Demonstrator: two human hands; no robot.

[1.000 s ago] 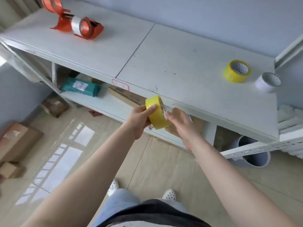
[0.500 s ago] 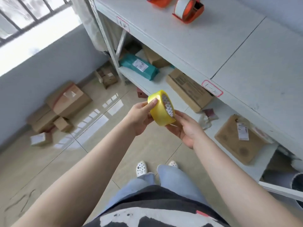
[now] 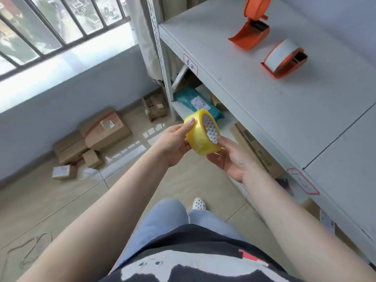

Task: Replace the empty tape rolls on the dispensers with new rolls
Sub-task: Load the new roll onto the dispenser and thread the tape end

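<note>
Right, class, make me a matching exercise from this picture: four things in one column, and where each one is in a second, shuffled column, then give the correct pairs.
Things:
1. yellow tape roll
2. orange dispenser with white roll
3. teal parcel
4. cardboard boxes

Places:
A. on the floor below the window
B. on the lower shelf
C. held between both hands
D. on the top shelf

Pairs: 1-C, 2-D, 3-B, 4-A

The left hand and right hand each have a grip on the roll.
</note>
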